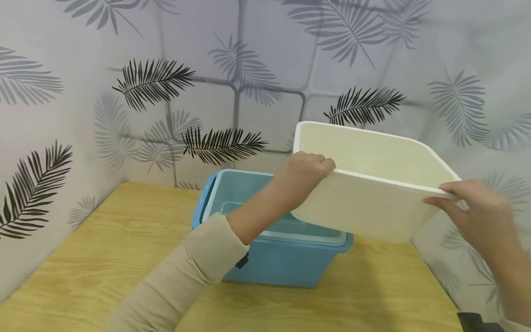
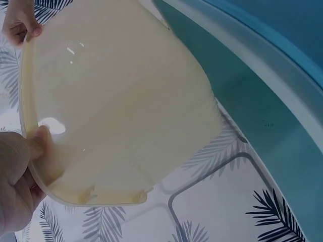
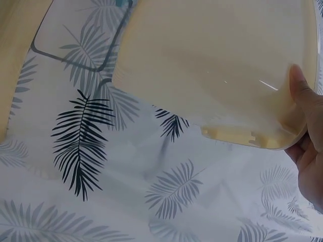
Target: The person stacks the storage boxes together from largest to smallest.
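Note:
Both hands hold up a cream-white plastic bin by its near rim, tilted and in the air. My left hand grips the rim near its left corner; the left wrist view shows the thumb on the bin's outer wall. At the right corner my right hand pinches the rim between thumb and fingers. Behind and below stands a blue bin on the table, with a paler teal bin nested inside it. The left forearm and the cream-white bin hide part of the nested pair.
The wood-grain table extends around the blue bin. A white cloth backdrop with grey and black leaf prints rises behind the table and along its sides.

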Motion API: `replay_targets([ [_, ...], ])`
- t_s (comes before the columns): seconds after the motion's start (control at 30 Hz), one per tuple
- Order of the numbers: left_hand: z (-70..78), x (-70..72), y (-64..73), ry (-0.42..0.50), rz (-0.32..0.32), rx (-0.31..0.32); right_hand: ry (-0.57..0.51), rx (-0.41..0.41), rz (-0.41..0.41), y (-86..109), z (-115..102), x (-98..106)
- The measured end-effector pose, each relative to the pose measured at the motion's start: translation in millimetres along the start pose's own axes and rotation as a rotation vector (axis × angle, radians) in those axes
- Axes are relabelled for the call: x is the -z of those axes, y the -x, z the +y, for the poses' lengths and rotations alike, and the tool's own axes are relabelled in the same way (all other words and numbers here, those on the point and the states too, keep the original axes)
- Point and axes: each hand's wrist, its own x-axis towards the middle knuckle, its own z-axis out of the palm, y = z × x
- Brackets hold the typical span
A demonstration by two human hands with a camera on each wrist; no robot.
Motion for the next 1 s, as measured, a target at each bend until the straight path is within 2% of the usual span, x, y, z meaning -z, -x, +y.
replay_targets([
  [0.17, -13.0, 2.9, 11.7, 0.065, 0.043, 0.014, -0.032, 0.007, 0.026, -7.0, -12, -10],
  [0.37, -25.0, 7.4, 25.3, 0.069, 0.101, 0.039, -0.04, 0.033, 0.032, -15.8, -24, -21],
  [0.63, -35.1, 15.6, 37.9, 0.087, 0.11, 0.062, -0.035, 0.051, 0.01, -23.0, -38, -29],
  [0.83, -42.9, 17.2, 46.4, 0.078, 0.109, 0.092, -0.065, 0.043, 0.031, -26.7, -47, -39],
  [1.0, -51.0, 17.7, 53.6, 0.057, 0.147, 0.081, -0.069, 0.039, 0.037, -30.1, -55, -47],
])
